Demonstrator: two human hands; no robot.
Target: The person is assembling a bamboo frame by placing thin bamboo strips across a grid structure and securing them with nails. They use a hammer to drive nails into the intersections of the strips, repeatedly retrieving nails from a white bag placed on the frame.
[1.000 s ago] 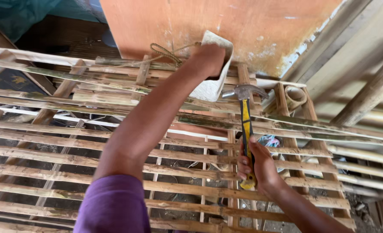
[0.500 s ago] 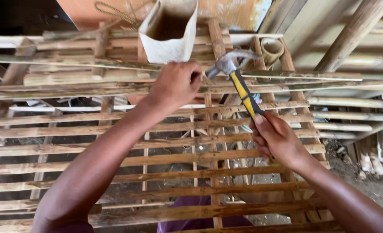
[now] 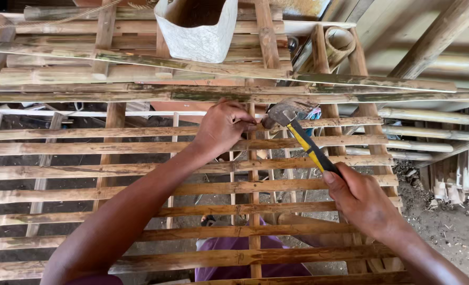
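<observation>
Right now: right hand (image 3: 363, 203) wrapped tight round yellow-black hammer (image 3: 300, 134) handle, head just beside left hand (image 3: 223, 126). Left fingers pinched closed over bamboo slat frame (image 3: 139, 169) at vertical slat; pinched item too small to tell. White container (image 3: 197, 29) above.

I see a white pot (image 3: 197, 31) sitting at the top. A short bamboo tube (image 3: 340, 45) stands near it on the right. A rope (image 3: 60, 18) lies along the top left. Long bamboo poles (image 3: 435, 37) lean on the right, over the dirt ground (image 3: 445, 221).
</observation>
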